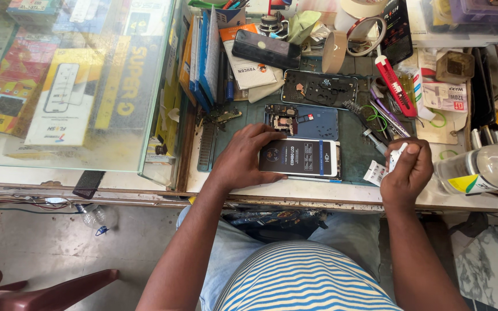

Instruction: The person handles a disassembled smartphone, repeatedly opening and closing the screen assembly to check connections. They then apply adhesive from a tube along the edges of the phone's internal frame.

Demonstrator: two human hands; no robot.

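My left hand [243,158] rests on the left end of a phone display panel [304,157] with a dark printed film, holding it flat on the green work mat [353,141]. Closed in a fist at the mat's right edge, my right hand [407,170] pinches a small white peeled sticker strip [383,166]. Just behind the panel lies an opened blue phone body [312,121] with its circuit board showing. Farther back lies a dark phone frame [318,88].
A glass display case [70,86] of boxed goods fills the left. Books, a black phone [265,49], tape rolls [347,40], a red tool [395,86] and tweezers crowd the back. A clear plastic bottle [482,169] lies at the right. A maroon chair [53,294] stands below left.
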